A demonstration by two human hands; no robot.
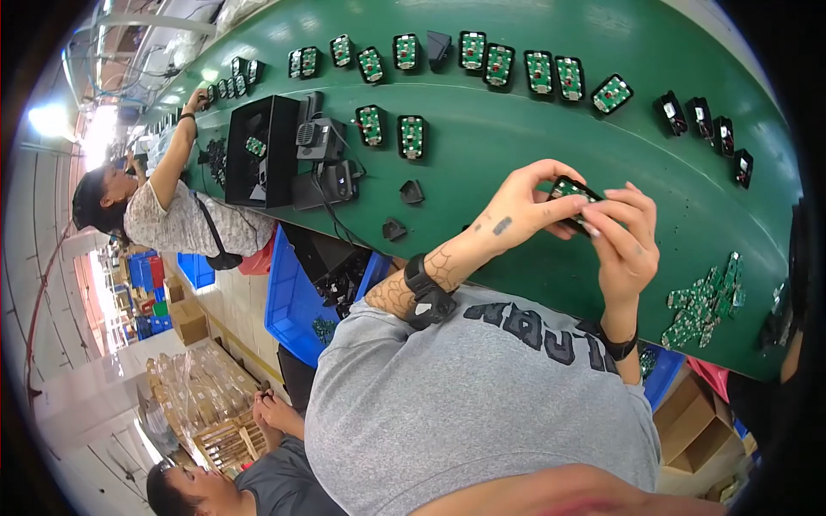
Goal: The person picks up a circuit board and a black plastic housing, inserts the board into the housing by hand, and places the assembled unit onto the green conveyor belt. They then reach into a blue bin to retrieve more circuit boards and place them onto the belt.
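Note:
Over the near part of the green table I hold a small black plastic housing with a green circuit board [566, 186] in it. My left hand [538, 199] is closed around its left side, the thumb lying across the board. At the right end of the housing, the fingertips of my right hand [630, 236] are bent in and pressed together against it. They hide that end, so I cannot make out whether a small part is between them. Each wrist wears a black band.
Similar housings with boards [471, 52] line the far side of the green table [516, 116]. More black housings [674, 113] stand at right, near a pile of loose boards [705, 301]. Left are a black bin [274, 155], dark devices with cables [323, 159] and a co-worker reaching over the table.

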